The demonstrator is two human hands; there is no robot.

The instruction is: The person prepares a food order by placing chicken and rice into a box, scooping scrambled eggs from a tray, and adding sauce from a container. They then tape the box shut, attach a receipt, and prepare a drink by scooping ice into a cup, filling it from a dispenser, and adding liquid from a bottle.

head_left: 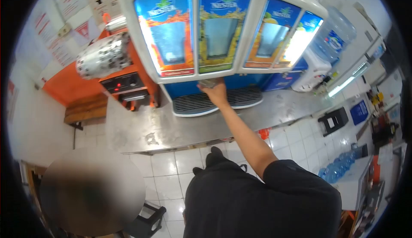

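Observation:
My right hand [216, 91] reaches under the drink dispenser [195, 75], with its fingers wrapped round a small clear cup [208, 83]. The cup is near the dispenser's underside, above the black drip tray [193, 103], and is partly hidden by the fingers. Lit panels with pictures of iced drinks cover the dispenser's front. My left hand is not in view.
A steel counter [184, 130] runs below the dispenser. An orange sealing machine [143, 75] stands left, a water dispenser [307, 72] right. Lower left, a blurred round shape hides part of a black stool [150, 218]. Several water bottles [337, 169] are lower right.

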